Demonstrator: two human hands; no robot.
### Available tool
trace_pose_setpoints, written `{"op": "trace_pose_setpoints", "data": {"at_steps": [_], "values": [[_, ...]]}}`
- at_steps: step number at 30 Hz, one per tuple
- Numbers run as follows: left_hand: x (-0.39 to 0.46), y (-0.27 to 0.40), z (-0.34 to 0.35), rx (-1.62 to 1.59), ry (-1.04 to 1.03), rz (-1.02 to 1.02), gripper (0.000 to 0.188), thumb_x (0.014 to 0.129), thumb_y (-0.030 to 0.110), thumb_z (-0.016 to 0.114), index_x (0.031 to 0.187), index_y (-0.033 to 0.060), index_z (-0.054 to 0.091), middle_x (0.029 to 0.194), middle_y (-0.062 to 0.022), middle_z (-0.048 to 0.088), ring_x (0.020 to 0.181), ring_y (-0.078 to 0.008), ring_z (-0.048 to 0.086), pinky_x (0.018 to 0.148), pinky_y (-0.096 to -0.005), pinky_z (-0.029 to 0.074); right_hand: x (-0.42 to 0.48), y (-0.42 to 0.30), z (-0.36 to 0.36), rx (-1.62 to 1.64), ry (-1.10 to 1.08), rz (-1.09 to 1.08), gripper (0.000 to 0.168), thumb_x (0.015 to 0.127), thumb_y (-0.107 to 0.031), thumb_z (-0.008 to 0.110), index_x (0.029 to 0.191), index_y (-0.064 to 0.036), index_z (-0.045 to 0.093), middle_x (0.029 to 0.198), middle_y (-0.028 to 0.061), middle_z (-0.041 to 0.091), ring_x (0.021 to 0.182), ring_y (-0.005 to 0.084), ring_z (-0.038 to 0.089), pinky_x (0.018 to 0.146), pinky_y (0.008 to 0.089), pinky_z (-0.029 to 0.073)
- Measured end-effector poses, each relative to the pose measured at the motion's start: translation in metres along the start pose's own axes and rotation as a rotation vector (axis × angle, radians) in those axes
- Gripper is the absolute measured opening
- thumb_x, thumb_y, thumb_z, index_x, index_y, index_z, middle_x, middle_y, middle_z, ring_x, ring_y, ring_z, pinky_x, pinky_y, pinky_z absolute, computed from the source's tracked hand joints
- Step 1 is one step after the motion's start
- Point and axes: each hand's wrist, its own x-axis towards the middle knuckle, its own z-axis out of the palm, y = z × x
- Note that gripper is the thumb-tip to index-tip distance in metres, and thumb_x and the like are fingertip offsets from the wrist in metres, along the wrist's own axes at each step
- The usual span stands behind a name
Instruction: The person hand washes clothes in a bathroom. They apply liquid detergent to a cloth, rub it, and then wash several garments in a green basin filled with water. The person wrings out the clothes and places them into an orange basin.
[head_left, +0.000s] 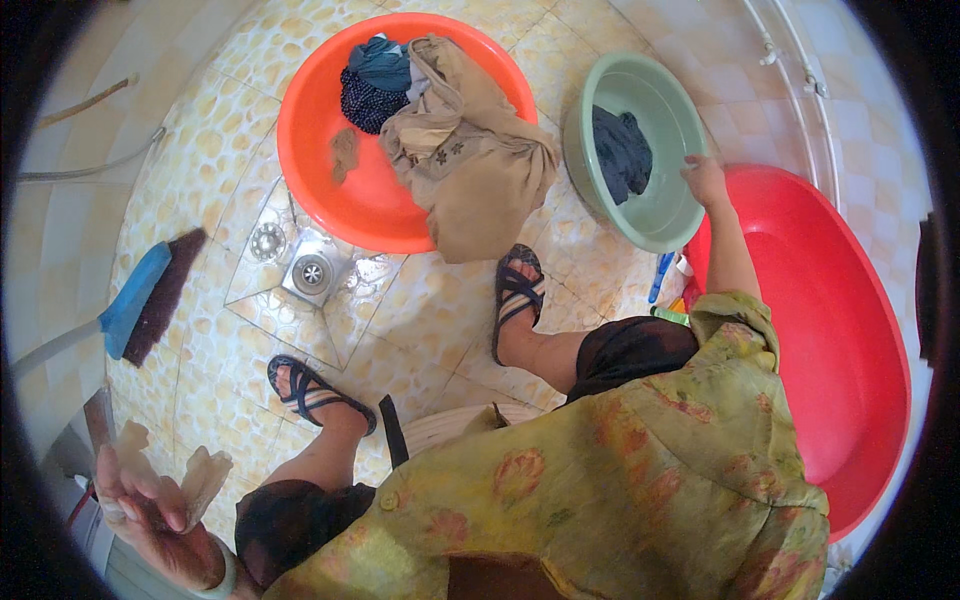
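At the lower left, my left hand holds a limp, sheer beige piece, perhaps a thin stocking; the picture does not settle what it is. My right hand grips the right rim of a pale green plastic basin, which leans to one side. Inside that basin lies a dark grey cloth. Ahead of me is a round orange basin. Tan clothing hangs over its near right rim. Beside it, inside, are a teal cloth, a dotted navy cloth and a small brown scrap.
A red plastic tub stands to the right along the wall, near white pipes. A blue-headed broom leans at the left. Wet tiles surround a floor drain. A blue-handled brush lies near the tub.
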Motion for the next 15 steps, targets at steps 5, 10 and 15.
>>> {"op": "trace_pose_setpoints", "data": {"at_steps": [5, 10, 15], "values": [[-0.001, -0.003, -0.015, -0.015, 0.069, -0.009, 0.052, 0.091, 0.030, 0.050, 0.128, -0.0042, 0.038, 0.081, -0.0059, 0.051, 0.048, -0.0049, 0.034, 0.042, -0.0158, 0.030, 0.019, -0.075, -0.040, 0.648, 0.148, -0.079, 0.025, 0.088, -0.023, 0.055, 0.101, -0.003, 0.063, 0.081, 0.0084, 0.063, 0.070, 0.0135, 0.059, 0.063, 0.0281, 0.046], [0.007, -0.007, -0.028, -0.119, -0.006, -0.006, 0.050, 0.087, 0.029, 0.058, 0.124, -0.0030, 0.042, 0.073, -0.0034, 0.047, 0.044, -0.0058, 0.035, 0.037, -0.0171, 0.028, -0.009, -0.238, -0.088, 0.826, 0.053, -0.418, 0.024, 0.089, -0.021, 0.054, 0.103, -0.003, 0.063, 0.076, 0.0010, 0.057, 0.063, 0.0093, 0.051, 0.061, 0.0243, 0.044], [0.009, -0.006, -0.031, -0.121, 0.079, -0.005, 0.047, 0.088, 0.027, 0.057, 0.121, -0.0036, 0.044, 0.069, -0.0034, 0.046, 0.040, -0.0057, 0.034, 0.034, -0.0164, 0.027, -0.036, -0.389, -0.033, 0.687, -0.243, -1.020, 0.024, 0.087, -0.018, 0.053, 0.102, -0.001, 0.060, 0.094, 0.0118, 0.064, 0.082, 0.0234, 0.061, 0.075, 0.0334, 0.050]]}}
